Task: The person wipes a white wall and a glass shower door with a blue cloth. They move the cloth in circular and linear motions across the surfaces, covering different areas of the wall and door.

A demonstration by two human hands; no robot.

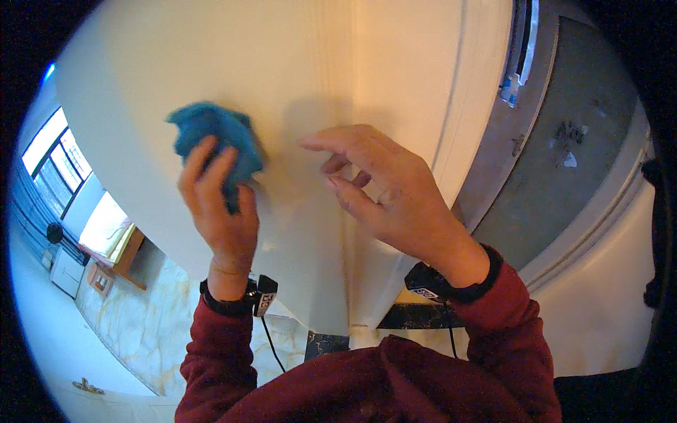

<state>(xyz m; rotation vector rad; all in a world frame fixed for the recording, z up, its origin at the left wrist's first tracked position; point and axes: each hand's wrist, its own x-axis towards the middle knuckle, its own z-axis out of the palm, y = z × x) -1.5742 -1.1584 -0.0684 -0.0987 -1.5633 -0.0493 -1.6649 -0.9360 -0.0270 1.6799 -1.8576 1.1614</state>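
My left hand (219,206) has a crumpled blue cloth (219,129) in its fingers, up against a smooth cream-coloured upright surface (174,63). Motion blurs the fingers somewhat, and they cover the lower part of the cloth. To the right, my right hand (386,185) is held in front of a vertical edge with moulding (350,222). Nothing shows in that hand; its index finger is extended, with the thumb and other fingers curled loosely apart. Shadows fall on the surface beside the fingertips. Each wrist carries a black strap with a small device.
A grey door panel (571,132) with dark marks stands at the right. At the left, a room holds a bed (108,232), a small stool (100,279) and a window (61,158). Marble-patterned floor (143,328) and black skirting (327,342) lie below. Thin black cables hang from both wrist devices.
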